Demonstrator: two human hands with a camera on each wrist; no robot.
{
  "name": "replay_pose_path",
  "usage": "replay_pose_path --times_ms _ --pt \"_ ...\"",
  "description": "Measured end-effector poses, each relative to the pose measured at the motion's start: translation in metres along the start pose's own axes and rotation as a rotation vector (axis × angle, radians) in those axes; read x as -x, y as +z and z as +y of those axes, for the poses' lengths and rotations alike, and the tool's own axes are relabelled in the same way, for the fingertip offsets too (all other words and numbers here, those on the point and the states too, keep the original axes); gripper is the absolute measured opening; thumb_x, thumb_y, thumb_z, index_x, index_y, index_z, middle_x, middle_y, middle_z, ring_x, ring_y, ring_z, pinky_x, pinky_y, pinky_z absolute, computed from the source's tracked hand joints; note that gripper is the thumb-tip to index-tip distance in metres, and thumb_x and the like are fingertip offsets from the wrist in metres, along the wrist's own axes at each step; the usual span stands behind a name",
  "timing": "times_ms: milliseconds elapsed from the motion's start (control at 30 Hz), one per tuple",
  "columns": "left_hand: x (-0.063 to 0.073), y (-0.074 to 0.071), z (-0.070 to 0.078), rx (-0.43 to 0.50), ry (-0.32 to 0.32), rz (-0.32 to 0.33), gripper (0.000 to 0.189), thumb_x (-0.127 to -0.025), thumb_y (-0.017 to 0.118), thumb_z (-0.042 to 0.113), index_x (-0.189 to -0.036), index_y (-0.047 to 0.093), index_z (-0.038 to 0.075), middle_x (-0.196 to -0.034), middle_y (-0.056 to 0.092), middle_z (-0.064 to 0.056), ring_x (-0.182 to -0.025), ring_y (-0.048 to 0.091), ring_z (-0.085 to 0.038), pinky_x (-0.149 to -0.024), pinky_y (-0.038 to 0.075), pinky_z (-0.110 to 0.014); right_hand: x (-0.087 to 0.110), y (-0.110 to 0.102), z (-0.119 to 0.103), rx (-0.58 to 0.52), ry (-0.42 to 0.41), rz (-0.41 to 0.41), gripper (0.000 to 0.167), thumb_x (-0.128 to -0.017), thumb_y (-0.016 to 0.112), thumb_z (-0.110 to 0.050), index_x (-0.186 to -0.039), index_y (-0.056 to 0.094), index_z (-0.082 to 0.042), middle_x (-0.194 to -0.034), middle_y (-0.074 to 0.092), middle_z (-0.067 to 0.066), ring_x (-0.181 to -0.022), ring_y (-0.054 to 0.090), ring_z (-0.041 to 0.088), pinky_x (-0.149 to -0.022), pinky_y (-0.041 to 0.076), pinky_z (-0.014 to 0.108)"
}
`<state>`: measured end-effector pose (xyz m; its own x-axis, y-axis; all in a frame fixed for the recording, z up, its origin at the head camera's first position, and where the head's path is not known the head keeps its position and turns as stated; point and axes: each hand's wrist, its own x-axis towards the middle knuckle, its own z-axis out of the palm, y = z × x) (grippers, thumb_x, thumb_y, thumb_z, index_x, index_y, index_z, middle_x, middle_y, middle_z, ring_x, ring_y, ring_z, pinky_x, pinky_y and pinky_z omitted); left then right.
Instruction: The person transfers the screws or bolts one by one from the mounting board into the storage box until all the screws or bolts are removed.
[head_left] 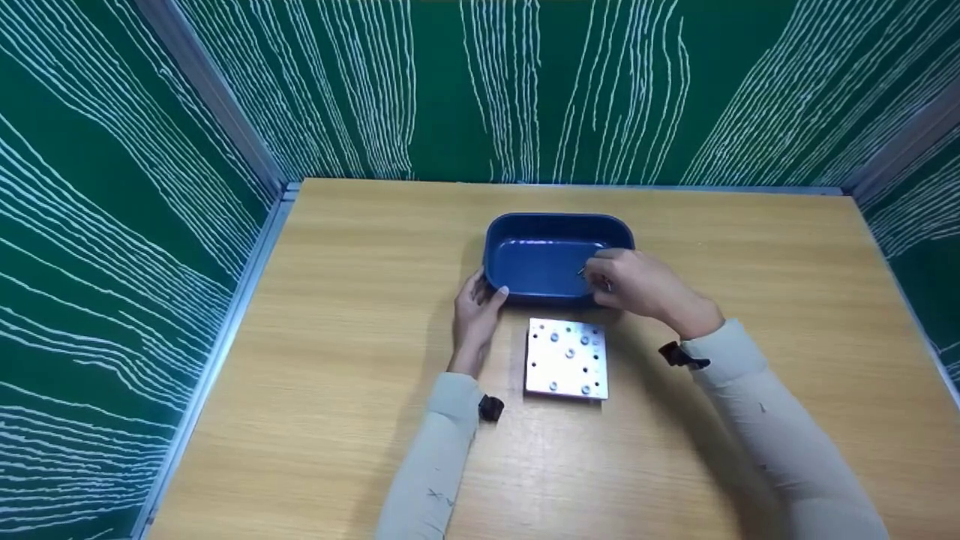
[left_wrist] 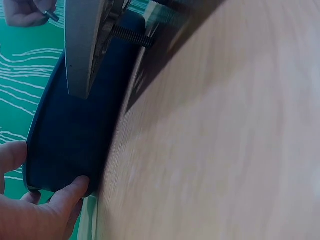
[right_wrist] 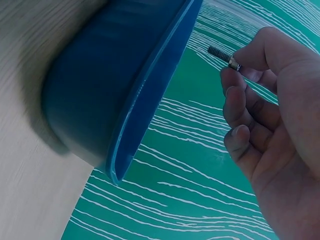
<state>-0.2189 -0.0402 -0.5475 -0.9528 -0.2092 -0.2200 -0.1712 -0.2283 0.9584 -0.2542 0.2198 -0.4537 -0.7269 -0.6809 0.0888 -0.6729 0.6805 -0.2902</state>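
My right hand [head_left: 637, 281] hovers over the right front part of a blue plastic tub [head_left: 555, 301]. In the right wrist view, the thumb and index finger pinch a small metal bolt [right_wrist: 222, 56], its threaded end sticking out past the fingertips. My left hand [head_left: 476, 319] holds the tub's front left corner, with the thumb against the front side. Just in front of the tub is a square metal plate [head_left: 551, 367] with holes and several bolts [head_left: 570, 353] set in it. From the left wrist, a threaded shank [left_wrist: 131, 36] shows sticking out below the plate.
All of this is on a light wooden table [head_left: 337, 337]. Green panels [head_left: 435, 90] with white wavy lines stand behind it and at both sides, joined by metal frame posts [head_left: 217, 97]. A dark device [head_left: 491, 408] sits at the left wrist, another [head_left: 682, 356] at the right.
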Motion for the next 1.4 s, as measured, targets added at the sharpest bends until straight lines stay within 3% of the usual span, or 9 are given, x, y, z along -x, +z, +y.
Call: replay_pose_path --times_ms 267,1000,1200,1400 --pt "-0.002 0.0 -0.002 -0.031 0.054 -0.004 0.062 -0.099 0.07 0.001 -0.156 0.047 0.0 -0.156 0.052 -0.023 -0.146 0.05 -0.035 -0.121 0.045 -0.035 -0.008 0.002 0.009 -0.001 -0.028 -0.003 0.015 -0.089 0.082 -0.003 -0.102 0.075 -0.003 -0.097 0.074 0.013 -0.086 0.07 0.026 -0.077 0.067 0.043" --pt "-0.002 0.0 -0.001 -0.051 0.02 0.007 0.064 -0.098 0.072 0.003 -0.157 0.048 0.005 -0.157 0.052 -0.019 -0.146 0.051 -0.034 -0.118 0.049 -0.037 -0.026 0.01 0.021 0.008 0.067 -0.081 0.012 -0.094 0.08 -0.01 -0.104 0.074 -0.01 -0.1 0.074 0.011 -0.086 0.069 0.023 -0.08 0.067 0.04" --pt "-0.001 0.0 -0.001 -0.028 0.037 -0.005 0.063 -0.099 0.07 0.0 -0.156 0.046 0.0 -0.157 0.05 -0.024 -0.147 0.048 -0.037 -0.121 0.046 -0.039 -0.03 0.012 0.026 -0.027 0.039 -0.066 0.011 -0.095 0.074 -0.004 -0.105 0.075 -0.004 -0.1 0.075 0.014 -0.084 0.068 0.025 -0.076 0.065 0.04" --pt "-0.001 0.001 -0.001 -0.029 0.025 0.003 0.063 -0.098 0.071 0.002 -0.156 0.047 0.001 -0.158 0.05 -0.022 -0.147 0.049 -0.036 -0.12 0.047 -0.039 -0.033 0.014 0.03 -0.043 0.066 -0.081 0.011 -0.096 0.073 -0.004 -0.107 0.076 -0.003 -0.1 0.075 0.013 -0.086 0.068 0.026 -0.077 0.065 0.04"
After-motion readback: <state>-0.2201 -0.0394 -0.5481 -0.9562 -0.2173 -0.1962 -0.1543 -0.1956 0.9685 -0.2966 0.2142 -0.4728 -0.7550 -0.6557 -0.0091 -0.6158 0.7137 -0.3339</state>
